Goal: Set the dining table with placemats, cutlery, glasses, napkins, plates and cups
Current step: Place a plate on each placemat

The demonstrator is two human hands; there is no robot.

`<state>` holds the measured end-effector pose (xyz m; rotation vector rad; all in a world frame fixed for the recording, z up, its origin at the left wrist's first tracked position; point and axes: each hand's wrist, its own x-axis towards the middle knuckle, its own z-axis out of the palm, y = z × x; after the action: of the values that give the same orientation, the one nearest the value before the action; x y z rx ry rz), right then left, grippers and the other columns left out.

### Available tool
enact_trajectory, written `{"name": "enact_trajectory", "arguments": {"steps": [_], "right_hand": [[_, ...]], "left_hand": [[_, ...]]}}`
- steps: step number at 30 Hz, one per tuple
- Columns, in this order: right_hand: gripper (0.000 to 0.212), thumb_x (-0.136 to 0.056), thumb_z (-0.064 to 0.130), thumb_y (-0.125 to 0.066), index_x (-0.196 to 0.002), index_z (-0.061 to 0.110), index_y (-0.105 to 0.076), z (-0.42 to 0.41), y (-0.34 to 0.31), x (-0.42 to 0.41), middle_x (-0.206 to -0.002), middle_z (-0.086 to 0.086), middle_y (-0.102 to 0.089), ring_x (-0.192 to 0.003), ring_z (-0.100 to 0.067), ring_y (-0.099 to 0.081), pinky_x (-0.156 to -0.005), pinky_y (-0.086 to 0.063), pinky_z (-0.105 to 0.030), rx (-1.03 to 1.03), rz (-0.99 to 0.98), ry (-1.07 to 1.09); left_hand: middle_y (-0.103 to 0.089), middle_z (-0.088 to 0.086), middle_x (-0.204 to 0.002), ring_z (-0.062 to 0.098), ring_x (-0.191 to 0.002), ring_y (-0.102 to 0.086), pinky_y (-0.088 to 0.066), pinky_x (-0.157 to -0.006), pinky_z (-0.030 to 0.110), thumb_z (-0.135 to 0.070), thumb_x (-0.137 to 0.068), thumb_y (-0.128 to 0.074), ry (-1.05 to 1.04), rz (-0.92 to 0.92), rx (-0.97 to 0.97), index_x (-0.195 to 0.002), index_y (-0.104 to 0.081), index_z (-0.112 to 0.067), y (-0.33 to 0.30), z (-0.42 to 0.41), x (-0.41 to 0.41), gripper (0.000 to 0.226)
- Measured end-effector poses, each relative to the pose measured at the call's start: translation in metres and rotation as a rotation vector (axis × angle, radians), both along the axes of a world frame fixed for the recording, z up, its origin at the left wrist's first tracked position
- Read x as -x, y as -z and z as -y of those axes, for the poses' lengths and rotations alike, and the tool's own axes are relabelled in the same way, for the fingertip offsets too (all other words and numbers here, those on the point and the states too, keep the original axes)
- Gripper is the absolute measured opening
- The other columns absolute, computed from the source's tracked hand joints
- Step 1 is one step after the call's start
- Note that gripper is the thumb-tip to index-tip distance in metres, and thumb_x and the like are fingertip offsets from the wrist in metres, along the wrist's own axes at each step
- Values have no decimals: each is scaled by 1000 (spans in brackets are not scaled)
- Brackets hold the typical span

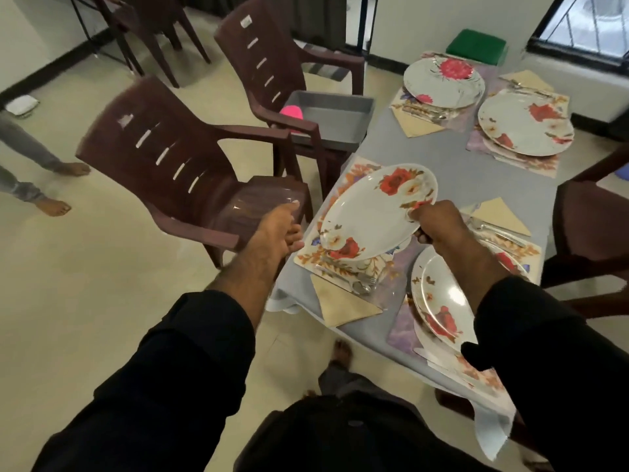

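Head view, your right grip (434, 221) pinching a tilted floral plate (374, 212) over the placemat (343, 185), your left grip (277, 233) loose, empty, beside the bench (459, 168)

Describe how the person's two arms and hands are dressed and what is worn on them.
Both arms wear long, loose sleeves of plain black cloth, the left black sleeve and the right black sleeve pushed up so that they end partway along the forearm, leaving the wrists bare. The left hand and right hand are bare: no gloves, and no watch, ring or bracelet shows. No markings appear on the sleeves.
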<state>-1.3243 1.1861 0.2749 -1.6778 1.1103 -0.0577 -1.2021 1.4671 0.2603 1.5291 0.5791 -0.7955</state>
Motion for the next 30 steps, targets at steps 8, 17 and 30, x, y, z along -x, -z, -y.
{"name": "enact_trajectory", "arguments": {"steps": [8, 17, 30], "right_hand": [[28, -89, 16, -74, -113, 2, -68, 24, 49, -12, -85, -17, -73, -55, -23, -61, -43, -46, -25, -115, -60, 64], [49, -79, 37, -81, -116, 11, -62, 36, 110, -17, -107, -14, -71, -90, -36, -71, -67, -66, -47, 87, -394, 17], [53, -89, 51, -75, -118, 7, -65, 31, 139, -25, -119, -16, -71, -109, -38, -68, -83, -53, -40, 306, -575, -11]], "left_hand": [[-62, 7, -98, 23, -97, -60, -63, -92, 43, -45, -102, -68, 108, -9, -111, -97, -65, -12, 30, 29, -49, 34], [-60, 4, -80, 14, -55, -53, -48, -41, 26, -13, -103, -65, 327, -51, -266, -105, -71, -15, 77, 58, -94, 7], [-77, 8, -100, 24, -87, -75, -67, -80, 41, -14, -94, -74, 734, 330, -605, -104, -78, -10, 137, 82, -147, 12]]}}
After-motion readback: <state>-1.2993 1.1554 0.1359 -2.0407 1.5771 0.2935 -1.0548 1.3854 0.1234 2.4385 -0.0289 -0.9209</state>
